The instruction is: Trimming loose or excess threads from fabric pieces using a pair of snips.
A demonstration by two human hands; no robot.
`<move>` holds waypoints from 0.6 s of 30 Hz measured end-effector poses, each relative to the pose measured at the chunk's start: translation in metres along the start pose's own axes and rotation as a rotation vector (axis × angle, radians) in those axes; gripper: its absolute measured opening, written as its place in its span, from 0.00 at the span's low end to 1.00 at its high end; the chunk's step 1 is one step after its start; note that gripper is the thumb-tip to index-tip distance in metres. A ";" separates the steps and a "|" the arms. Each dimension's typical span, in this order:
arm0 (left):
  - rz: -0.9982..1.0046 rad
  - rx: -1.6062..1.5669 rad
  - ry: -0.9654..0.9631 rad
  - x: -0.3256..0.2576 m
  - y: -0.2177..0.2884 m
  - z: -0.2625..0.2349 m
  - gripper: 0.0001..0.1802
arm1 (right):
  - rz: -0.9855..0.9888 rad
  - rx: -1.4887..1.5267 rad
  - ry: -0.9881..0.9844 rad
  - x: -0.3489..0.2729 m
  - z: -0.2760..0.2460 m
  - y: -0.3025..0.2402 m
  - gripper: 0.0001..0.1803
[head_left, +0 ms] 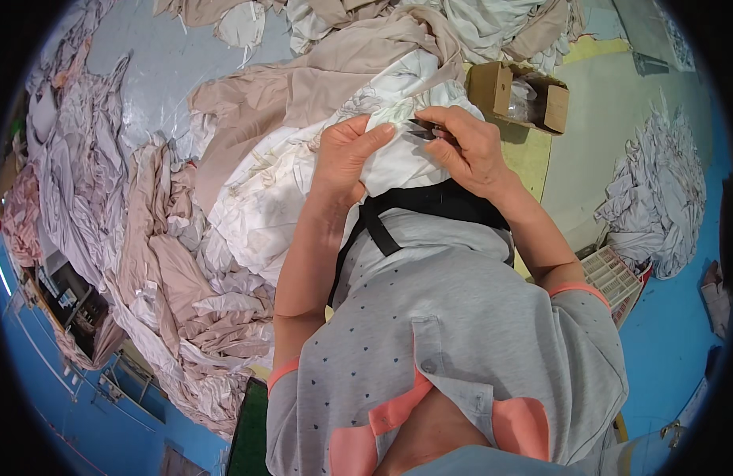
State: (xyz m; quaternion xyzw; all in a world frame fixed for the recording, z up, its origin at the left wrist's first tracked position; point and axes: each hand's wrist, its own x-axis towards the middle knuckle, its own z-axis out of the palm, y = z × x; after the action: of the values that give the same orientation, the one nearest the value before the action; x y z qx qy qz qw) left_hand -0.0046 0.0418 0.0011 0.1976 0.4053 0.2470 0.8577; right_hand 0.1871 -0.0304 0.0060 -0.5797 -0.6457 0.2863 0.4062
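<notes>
The fingers (pixel 376 133) of the left hand (pixel 344 155) are curling shut and pinching a fold of the white cloth (pixel 398 159), thumb lying along the top of the fold. The fingers (pixel 442 127) of the right hand (pixel 466 151) are closing around a small dark tool (pixel 420 128), its tip touching the same fold just beside the left thumb; what kind of tool it is cannot be told. Both hands are meeting over the one cloth, which is bunching up against the person's chest, above a black strap (pixel 382 222) that is crossing the grey dotted shirt (pixel 462 333) with its orange trim.

The white cloth is trailing down to the person's left into one large heap of white and beige cloth (pixel 224 230) that is spreading over the floor. Just beyond the right hand, one open cardboard box (pixel 501 89) is sitting on a yellow surface (pixel 533 155), with something in clear plastic inside it. Lower on the right, one white slatted crate (pixel 612 278) is showing partly behind the right arm. Farther right, a second, separate pile of pale grey cloth (pixel 660 190) is lying on the blue floor (pixel 668 333). At the far top, more white and beige cloth is lying in a third heap (pixel 493 24).
</notes>
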 end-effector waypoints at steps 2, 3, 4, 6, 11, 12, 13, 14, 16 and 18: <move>-0.014 -0.017 0.002 0.001 0.000 -0.001 0.09 | -0.008 -0.073 -0.019 0.000 -0.003 -0.001 0.19; -0.031 -0.031 0.007 0.001 0.000 0.000 0.09 | -0.016 -0.145 -0.039 0.001 -0.004 -0.001 0.20; -0.047 -0.045 0.011 0.002 0.000 0.000 0.09 | -0.016 -0.145 -0.039 0.001 -0.003 0.000 0.20; -0.056 -0.059 0.015 0.001 0.000 0.000 0.09 | -0.073 -0.159 -0.006 0.002 0.000 0.000 0.20; -0.083 -0.080 0.012 0.001 0.001 -0.001 0.10 | -0.098 -0.163 0.003 0.006 0.003 -0.001 0.19; -0.078 -0.083 0.000 0.001 0.000 -0.002 0.10 | -0.093 -0.163 0.004 0.006 0.003 -0.002 0.19; -0.073 -0.086 -0.012 0.001 0.000 -0.002 0.10 | -0.093 -0.164 0.004 0.006 0.004 -0.001 0.19; -0.074 -0.086 -0.013 0.001 0.000 -0.002 0.10 | -0.093 -0.161 0.003 0.006 0.004 -0.001 0.19; -0.076 -0.094 -0.029 0.000 0.001 -0.002 0.11 | -0.092 -0.159 0.001 0.006 0.003 -0.001 0.18; -0.076 -0.092 -0.031 0.001 0.000 -0.003 0.11 | -0.061 -0.145 -0.012 0.006 0.002 -0.002 0.17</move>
State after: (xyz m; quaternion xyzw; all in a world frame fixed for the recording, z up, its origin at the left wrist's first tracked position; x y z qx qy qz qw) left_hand -0.0065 0.0430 -0.0013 0.1461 0.3874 0.2295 0.8809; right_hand 0.1841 -0.0247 0.0076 -0.5860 -0.6844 0.2297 0.3681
